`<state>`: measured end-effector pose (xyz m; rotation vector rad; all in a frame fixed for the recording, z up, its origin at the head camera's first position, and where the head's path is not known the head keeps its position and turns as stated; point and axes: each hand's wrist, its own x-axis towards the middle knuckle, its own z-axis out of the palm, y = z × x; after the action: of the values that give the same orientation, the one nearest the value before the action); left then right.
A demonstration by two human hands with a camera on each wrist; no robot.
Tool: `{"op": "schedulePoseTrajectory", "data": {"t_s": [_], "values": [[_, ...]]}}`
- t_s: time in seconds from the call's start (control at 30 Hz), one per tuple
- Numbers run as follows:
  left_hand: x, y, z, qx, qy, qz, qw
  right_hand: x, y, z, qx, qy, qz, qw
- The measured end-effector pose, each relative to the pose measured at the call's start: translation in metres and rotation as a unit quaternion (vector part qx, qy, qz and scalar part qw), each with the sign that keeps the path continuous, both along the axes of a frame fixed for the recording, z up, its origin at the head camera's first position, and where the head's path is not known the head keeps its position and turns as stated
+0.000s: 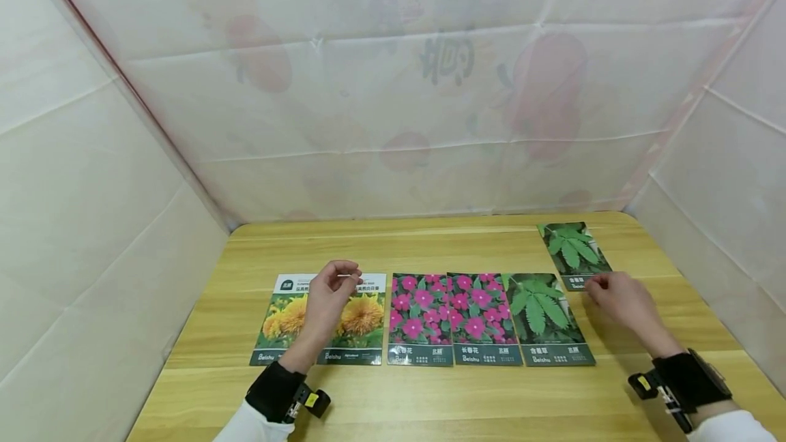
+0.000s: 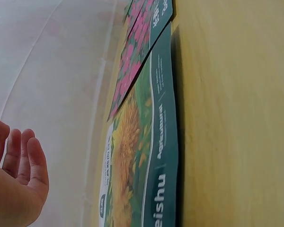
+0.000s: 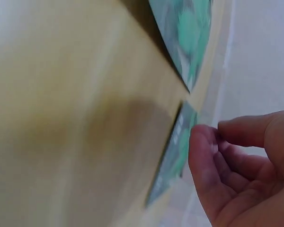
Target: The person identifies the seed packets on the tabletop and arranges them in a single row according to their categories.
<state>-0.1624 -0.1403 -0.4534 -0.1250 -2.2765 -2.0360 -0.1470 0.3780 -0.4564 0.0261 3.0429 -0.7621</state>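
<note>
My left hand (image 1: 331,295) hovers over two sunflower seed packets (image 1: 362,322), fingers loosely bent with nothing between them. It hides part of both packets; in the left wrist view the hand (image 2: 23,179) appears above the sunflower packet (image 2: 128,165). Off to the right, my right hand (image 1: 623,302) is at the lower right corner of a green-leaf seed packet (image 1: 574,251) lying tilted on the table. In the right wrist view the thumb and forefinger of this hand (image 3: 246,165) are close together, overlapping that packet (image 3: 173,151), with nothing visible between them.
Two pink-flower packets (image 1: 420,312) and another green-leaf packet (image 1: 546,319) continue the row beside the sunflower ones, their edges touching or overlapping in places. Beneath is a wooden table (image 1: 467,401). White cloth walls (image 1: 393,101) stand behind it and on both sides.
</note>
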Motion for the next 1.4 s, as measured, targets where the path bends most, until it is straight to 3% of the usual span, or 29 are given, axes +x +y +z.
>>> {"op": "schedulePoseTrajectory", "data": {"t_s": [0.07, 0.2, 0.3, 0.47, 0.63, 0.8, 0.93, 1.2, 1.23, 1.27, 1.4], "values": [[-0.001, -0.003, -0.005, -0.01, 0.031, 0.0, 0.9995, -0.007, 0.003, 0.003, 0.019, 0.024, -0.003, 1.0], [-0.012, -0.017, -0.038, -0.057, 0.092, -0.002, 0.9941, -0.022, 0.011, 0.004, 0.038, 0.052, -0.01, 0.998], [-0.022, -0.029, -0.066, -0.105, 0.101, 0.003, 0.9893, -0.031, 0.017, -0.002, 0.048, 0.053, -0.02, 0.997], [-0.03, -0.041, -0.084, -0.145, 0.092, 0.003, 0.9851, -0.044, 0.025, -0.015, 0.08, 0.005, -0.045, 0.996], [-0.029, -0.042, -0.082, -0.129, 0.083, -0.008, 0.9882, -0.052, 0.029, -0.007, 0.107, -0.096, -0.06, 0.988], [-0.025, -0.038, -0.071, -0.092, 0.076, -0.008, 0.9929, -0.054, 0.034, 0.005, 0.102, -0.132, -0.048, 0.985], [-0.022, -0.039, -0.066, -0.087, 0.073, -0.01, 0.9934, -0.054, 0.036, 0.004, 0.089, -0.11, -0.051, 0.989], [-0.021, -0.042, -0.064, -0.105, 0.08, 0.006, 0.9912, -0.047, 0.044, -0.009, 0.047, 0.016, -0.06, 0.997], [-0.02, -0.042, -0.063, -0.108, 0.081, 0.007, 0.9908, -0.047, 0.046, -0.009, 0.044, 0.025, -0.059, 0.997], [-0.016, -0.042, -0.056, -0.1, 0.089, 0.0, 0.991, -0.046, 0.048, -0.01, 0.039, 0.034, -0.059, 0.997], [-0.014, -0.044, -0.056, -0.116, 0.092, 0.007, 0.989, -0.052, 0.065, -0.022, 0.019, 0.05, -0.075, 0.996]]}}
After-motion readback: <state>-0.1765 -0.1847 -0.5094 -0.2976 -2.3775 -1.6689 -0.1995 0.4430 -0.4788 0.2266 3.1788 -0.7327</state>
